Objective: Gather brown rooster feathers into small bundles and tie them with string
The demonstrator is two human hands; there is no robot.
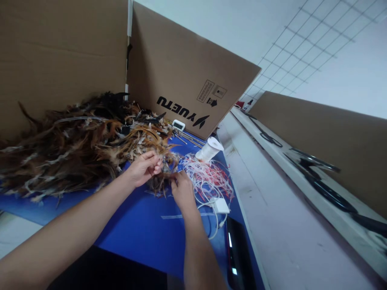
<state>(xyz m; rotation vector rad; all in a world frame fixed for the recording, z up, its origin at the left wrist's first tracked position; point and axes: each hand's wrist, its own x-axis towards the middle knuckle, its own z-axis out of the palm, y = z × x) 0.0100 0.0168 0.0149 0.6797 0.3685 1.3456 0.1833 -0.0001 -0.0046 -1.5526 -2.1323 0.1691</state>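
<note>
My left hand [146, 167] is closed in a pinch at the edge of the brown feathers, its thumb and fingertips together at a feather strand. Just to its right, my right hand [183, 189] curls its fingers down onto the same feathers; its fingertips are partly hidden. A small tuft of brown and grey feathers [159, 185] hangs between and below the two hands, above the blue tabletop [136, 225]. A large heap of brown, orange and black feathers [66, 149] with whitish strands spreads to the left and behind.
Right of my hands lie tangled white and red strips [208, 177], a white spool [210, 149], a charger with cable [220, 205] and a black phone [240, 253]. Cardboard panels [181, 64] stand behind. A small white display [178, 125] leans there. Scissors [271, 139] lie on the right ledge.
</note>
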